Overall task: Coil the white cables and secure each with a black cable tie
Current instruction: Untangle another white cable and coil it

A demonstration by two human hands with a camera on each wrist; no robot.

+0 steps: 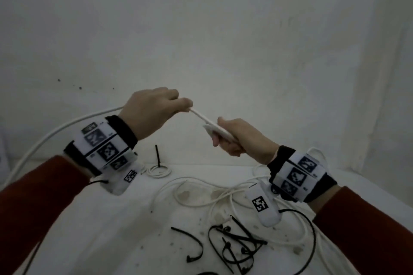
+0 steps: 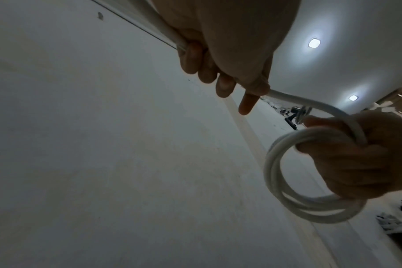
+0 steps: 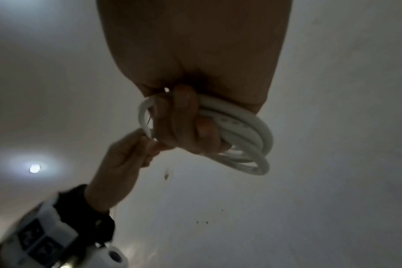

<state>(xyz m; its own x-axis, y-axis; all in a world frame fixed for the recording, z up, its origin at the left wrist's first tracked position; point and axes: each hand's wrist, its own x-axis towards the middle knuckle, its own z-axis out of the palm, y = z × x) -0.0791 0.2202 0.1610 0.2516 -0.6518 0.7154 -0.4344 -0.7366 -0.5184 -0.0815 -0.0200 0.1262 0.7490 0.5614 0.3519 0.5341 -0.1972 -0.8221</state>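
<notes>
Mid-coil at frame centre: right hand [image 1: 241, 138] curled round the coil [image 2: 310, 179], left hand [image 1: 152, 111] pinching the white cable [image 1: 55, 131] trailing left; next, probably another loop, then a tie [image 1: 237, 243] from the tabletop [image 1: 111, 230].

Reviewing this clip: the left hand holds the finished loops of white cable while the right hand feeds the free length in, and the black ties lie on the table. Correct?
Not quite: the hands are swapped. The right hand grips the coil, as the right wrist view shows; the left hand feeds the free length of white cable. The black ties do lie on the table.
</notes>
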